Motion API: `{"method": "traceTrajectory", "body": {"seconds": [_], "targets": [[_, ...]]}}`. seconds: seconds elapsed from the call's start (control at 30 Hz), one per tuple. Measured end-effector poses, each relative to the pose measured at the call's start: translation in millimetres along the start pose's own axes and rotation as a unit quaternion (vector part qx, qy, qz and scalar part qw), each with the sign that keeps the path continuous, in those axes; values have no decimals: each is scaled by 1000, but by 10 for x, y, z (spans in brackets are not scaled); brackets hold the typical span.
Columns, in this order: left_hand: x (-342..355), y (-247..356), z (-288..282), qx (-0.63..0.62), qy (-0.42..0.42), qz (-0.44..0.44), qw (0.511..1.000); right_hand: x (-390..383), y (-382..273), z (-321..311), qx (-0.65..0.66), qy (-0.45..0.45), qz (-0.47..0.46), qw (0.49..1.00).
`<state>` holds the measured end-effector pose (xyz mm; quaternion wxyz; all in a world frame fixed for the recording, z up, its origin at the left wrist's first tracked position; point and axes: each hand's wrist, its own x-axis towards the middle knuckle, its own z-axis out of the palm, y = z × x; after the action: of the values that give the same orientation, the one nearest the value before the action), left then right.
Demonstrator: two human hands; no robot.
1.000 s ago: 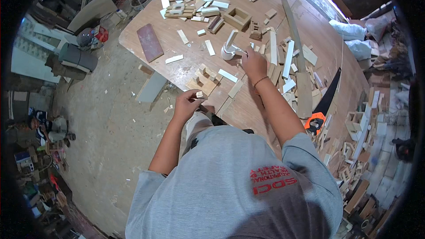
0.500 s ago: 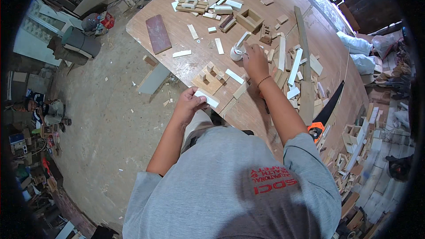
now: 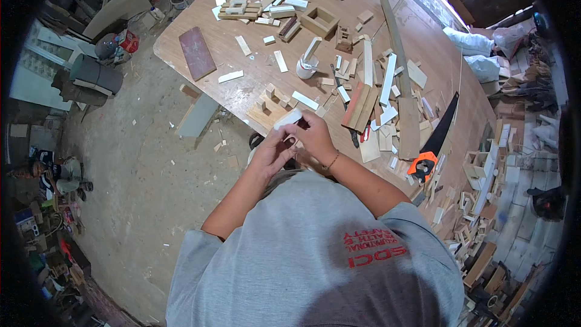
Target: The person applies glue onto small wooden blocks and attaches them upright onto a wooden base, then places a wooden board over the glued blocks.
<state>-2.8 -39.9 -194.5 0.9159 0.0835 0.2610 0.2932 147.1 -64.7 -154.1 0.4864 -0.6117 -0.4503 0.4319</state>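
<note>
Close in front of my body, both hands meet at a small white-faced wooden strip (image 3: 287, 119). My left hand (image 3: 270, 152) is closed around its near side. The fingers of my right hand (image 3: 316, 138) are bent and pressed against the strip's right end; what lies between the fingertips is partly hidden. Just beyond is a flat wooden board with small upright blocks (image 3: 264, 105) at the table's edge. A white pot (image 3: 306, 71) stands farther off, with a wooden stick (image 3: 313, 48) leaning in it. A white strip (image 3: 305, 100) lies beside the board.
Wood offcuts crowd the table (image 3: 242, 100) at right and far side. A handsaw with orange handle (image 3: 423, 166) rests at right, near long planks (image 3: 399, 60). An open wooden box (image 3: 319, 22) and a dark red board (image 3: 197, 53) lie farther away. A person (image 3: 57, 175) sits at far left.
My right hand has come back from the white pot to the strip in my left hand. The stick now leans in the pot. The whole view has shifted slightly.
</note>
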Motion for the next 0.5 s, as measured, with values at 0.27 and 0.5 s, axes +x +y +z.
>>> {"method": "traceTrajectory", "body": {"seconds": [0.27,0.5], "targets": [[-365,-6,-821,89,202,14,975,314,699,330,-271,53,-20,961],[-1228,-222,-1731,64,390,95,914,446,871,582,-269,61,60,959]]}}
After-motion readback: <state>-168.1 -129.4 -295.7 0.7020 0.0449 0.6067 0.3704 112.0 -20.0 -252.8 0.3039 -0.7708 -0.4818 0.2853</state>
